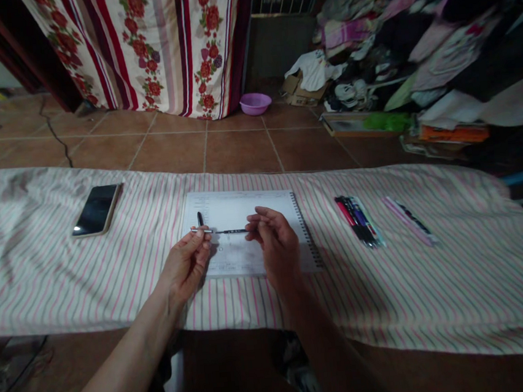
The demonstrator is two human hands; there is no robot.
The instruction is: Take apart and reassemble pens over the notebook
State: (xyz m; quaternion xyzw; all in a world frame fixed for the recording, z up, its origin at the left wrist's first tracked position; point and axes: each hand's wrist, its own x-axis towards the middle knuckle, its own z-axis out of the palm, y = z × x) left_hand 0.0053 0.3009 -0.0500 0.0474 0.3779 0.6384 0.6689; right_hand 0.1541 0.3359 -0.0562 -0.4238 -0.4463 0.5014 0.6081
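My left hand (188, 255) pinches a small silvery pen part (202, 230) between thumb and fingertips. In line with it, a thin dark pen refill (232, 231) is gripped by the fingers of my right hand (275, 238); its left end points at the silvery part, and I cannot tell whether they touch. Just beyond my left fingertips shows a short black pen piece (199, 218), over the page. Both hands are above an open spiral notebook (243, 201) with printed pages, whose wire binding runs along its right edge.
The notebook lies on a striped cloth (160, 292) covering a long low surface. A phone (97, 210) lies at the left. Several pens (359, 220) are bunched to the right, with more pens (409, 220) beyond them. On the tiled floor stands a purple basin (255, 103).
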